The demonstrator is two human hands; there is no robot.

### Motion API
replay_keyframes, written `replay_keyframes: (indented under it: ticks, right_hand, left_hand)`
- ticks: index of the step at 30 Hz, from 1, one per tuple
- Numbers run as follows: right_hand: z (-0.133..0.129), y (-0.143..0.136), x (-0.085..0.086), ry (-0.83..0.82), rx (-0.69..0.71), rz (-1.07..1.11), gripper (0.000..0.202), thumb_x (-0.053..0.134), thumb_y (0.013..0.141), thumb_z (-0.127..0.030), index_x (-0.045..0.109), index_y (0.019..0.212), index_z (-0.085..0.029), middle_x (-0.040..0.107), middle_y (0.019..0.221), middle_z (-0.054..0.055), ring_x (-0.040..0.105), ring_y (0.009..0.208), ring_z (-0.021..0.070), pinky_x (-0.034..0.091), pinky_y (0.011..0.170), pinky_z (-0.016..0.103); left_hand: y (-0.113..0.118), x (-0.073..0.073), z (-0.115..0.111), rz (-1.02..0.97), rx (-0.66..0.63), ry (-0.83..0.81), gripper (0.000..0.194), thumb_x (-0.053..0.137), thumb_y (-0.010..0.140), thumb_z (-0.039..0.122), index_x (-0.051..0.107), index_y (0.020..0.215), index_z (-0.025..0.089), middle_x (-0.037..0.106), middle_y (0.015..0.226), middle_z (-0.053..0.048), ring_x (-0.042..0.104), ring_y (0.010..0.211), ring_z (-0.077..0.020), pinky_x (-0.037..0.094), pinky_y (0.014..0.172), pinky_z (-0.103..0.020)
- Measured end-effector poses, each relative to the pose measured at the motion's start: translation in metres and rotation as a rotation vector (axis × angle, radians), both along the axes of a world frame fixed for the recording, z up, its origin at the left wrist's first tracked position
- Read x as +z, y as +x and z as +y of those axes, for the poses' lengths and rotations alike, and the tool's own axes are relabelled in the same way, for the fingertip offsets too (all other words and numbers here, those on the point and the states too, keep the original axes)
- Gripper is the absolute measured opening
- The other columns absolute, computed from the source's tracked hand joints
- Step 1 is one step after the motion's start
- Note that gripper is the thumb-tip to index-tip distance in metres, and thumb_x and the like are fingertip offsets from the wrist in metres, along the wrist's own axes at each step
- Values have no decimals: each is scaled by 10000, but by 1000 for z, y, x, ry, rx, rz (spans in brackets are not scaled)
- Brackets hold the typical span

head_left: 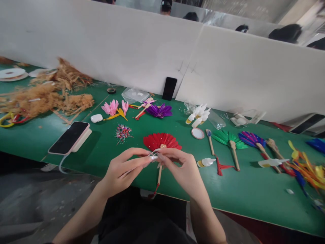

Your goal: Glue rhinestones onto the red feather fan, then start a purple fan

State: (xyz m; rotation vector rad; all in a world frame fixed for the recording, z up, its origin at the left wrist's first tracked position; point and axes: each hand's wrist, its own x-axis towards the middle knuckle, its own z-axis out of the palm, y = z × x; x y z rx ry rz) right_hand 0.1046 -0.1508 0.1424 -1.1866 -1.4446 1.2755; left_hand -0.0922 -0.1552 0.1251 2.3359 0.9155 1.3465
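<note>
a slim, pale, metal-looking tool is pinched by the curled left hand. the right hand is angled inward, its grip unclear.

Through the head camera I see two bare forearms rising from the bottom of the view, the left forearm slanting in from the lower left, the right forearm from the lower right. My left hand and right hand meet near the middle, fingertips close together. The left fingers close in a pinch; the right fingers curve inward, their grip unclear to me.
</note>
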Motion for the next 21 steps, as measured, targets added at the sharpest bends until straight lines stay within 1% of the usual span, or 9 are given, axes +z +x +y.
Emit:
replay_keyframes:
  ticks: [5,9,15,18,21]
  right_hand:
    - [2,4,1,100,35,-165,174,575,851,-227,707,961,-198,754,885,44,716,732,173,583,664,291]
    - [3,4,2,152,57,-221,193,555,850,-190,705,972,-203,752,905,41,715,749,176,577,658,286]
    - [3,4,7,138,121,-249,206,519,883,-199,696,988,-215,748,894,29,714,772,176,570,694,301]
    - [5,3,8,150,152,-272,210,505,892,-183,693,977,-224,745,861,16,709,755,167,558,697,295]
    - [7,1,9,159,171,-295,213,493,898,-176,689,967,-222,740,819,7,700,740,157,546,700,290]
  left_hand:
    - [3,0,2,10,-11,2,330,559,820,1,669,1064,193,664,1031,-84,655,929,-146,574,759,-234]
    - [2,-1,2,6,-17,-22,342,560,823,15,667,1085,206,673,1025,-82,659,931,-157,579,746,-238]
    - [-1,-1,1,-21,-22,-70,344,555,821,7,667,1082,201,674,1016,-75,658,909,-145,581,716,-219]
    - [-3,0,2,-42,-40,-94,340,555,812,-16,665,1067,181,666,1015,-77,649,912,-134,576,717,-204]
    - [-6,-1,2,-55,-32,-108,321,554,813,-15,667,1049,172,665,1011,-78,645,919,-136,573,732,-210]
